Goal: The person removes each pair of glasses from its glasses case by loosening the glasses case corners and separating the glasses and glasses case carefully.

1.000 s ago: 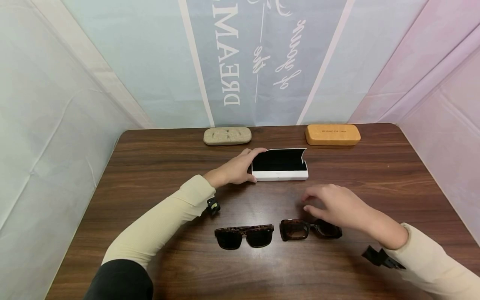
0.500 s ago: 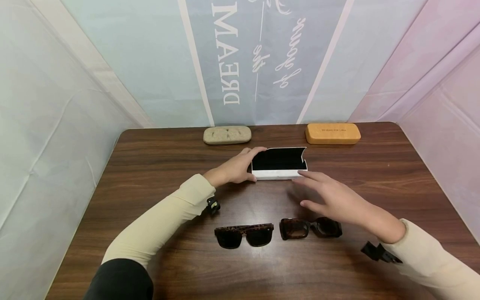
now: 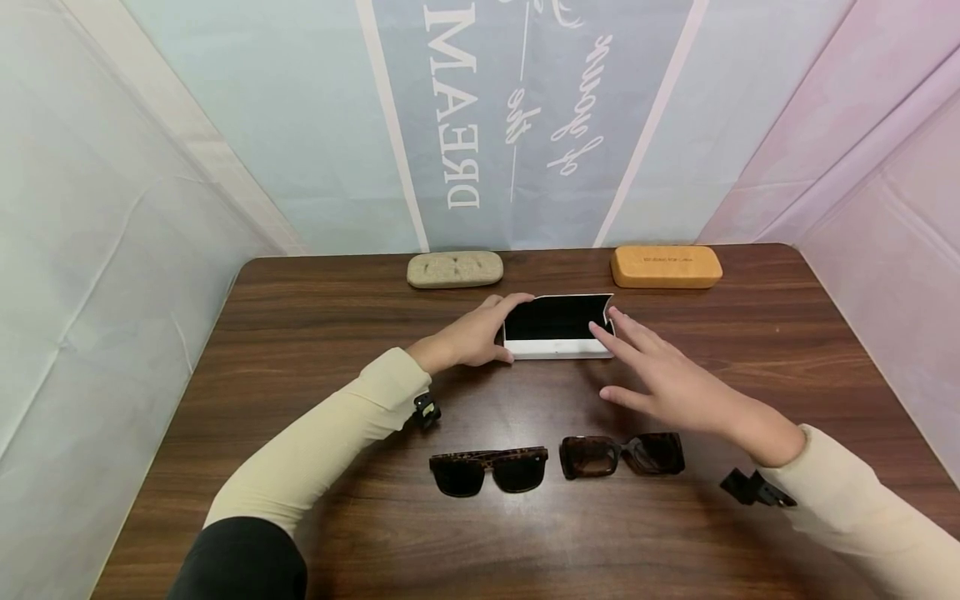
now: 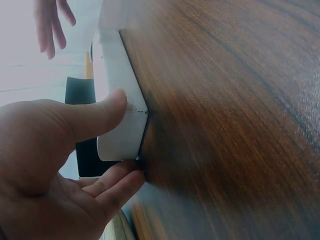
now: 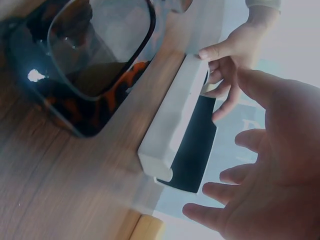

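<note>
A white glasses case (image 3: 557,350) with a black lining stands with its lid up near the middle of the table. My left hand (image 3: 471,335) grips its left end; in the left wrist view the thumb lies on the white front and the fingers reach round the end. Fingers spread, my right hand (image 3: 671,379) holds nothing and hovers by the right end, its fingertips overlapping the lid's edge in the head view. Nearer to me lie dark sunglasses (image 3: 517,473) with folded arms. Beside them, below the right hand, are tortoiseshell sunglasses (image 3: 656,454), large in the right wrist view.
At the back edge of the wooden table (image 3: 315,308) sit a closed beige fabric glasses case (image 3: 454,271) on the left and a closed orange-yellow case (image 3: 666,267) on the right. A printed cloth (image 3: 300,150) hangs behind the table.
My right hand has moved forward from above the tortoiseshell sunglasses to the white case's right end, its fingers spreading. The left hand and the case have stayed put.
</note>
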Action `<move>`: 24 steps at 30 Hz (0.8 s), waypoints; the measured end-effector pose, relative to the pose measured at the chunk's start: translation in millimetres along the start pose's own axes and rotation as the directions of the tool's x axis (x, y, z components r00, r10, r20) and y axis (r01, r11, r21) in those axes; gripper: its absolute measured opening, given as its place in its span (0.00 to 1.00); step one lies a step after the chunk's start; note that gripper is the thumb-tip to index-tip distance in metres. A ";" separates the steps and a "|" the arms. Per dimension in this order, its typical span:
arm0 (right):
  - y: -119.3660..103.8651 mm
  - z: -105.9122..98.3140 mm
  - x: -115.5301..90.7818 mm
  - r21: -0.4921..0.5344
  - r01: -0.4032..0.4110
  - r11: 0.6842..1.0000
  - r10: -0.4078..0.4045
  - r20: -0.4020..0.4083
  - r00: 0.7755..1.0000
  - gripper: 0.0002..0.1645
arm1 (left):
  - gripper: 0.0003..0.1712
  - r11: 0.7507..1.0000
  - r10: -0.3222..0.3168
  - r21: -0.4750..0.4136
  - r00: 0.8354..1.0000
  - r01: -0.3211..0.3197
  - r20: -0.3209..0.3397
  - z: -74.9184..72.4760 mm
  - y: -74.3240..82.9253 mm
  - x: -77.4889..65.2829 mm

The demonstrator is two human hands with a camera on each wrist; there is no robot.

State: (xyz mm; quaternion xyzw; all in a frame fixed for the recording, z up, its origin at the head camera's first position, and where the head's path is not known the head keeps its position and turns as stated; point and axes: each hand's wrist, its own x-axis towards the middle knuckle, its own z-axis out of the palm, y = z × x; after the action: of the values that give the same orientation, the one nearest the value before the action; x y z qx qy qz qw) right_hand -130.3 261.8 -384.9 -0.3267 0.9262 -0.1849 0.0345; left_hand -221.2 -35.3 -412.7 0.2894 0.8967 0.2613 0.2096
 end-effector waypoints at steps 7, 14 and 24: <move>12.3 -1.3 5.4 0.075 -0.079 0.994 0.075 0.053 0.996 0.52 | 0.55 1.000 -0.002 0.006 1.000 0.002 -0.002 0.2 -0.1 0.1; 24.6 -3.5 13.8 0.152 -0.152 0.977 0.143 0.070 0.987 0.52 | 0.55 1.000 -0.007 0.001 1.000 0.007 0.001 1.0 -0.5 0.6; 41.4 -1.4 29.5 0.226 -0.204 0.952 0.188 0.090 0.978 0.55 | 0.55 1.000 0.002 -0.004 1.000 -0.002 -0.007 1.1 -0.7 0.2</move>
State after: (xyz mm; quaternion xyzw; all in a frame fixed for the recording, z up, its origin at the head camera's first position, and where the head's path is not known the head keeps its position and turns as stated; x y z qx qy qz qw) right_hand -178.2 273.8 -397.1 -0.2328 0.9241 -0.2774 0.1222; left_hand -221.1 -35.3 -414.1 0.2890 0.8966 0.2643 0.2068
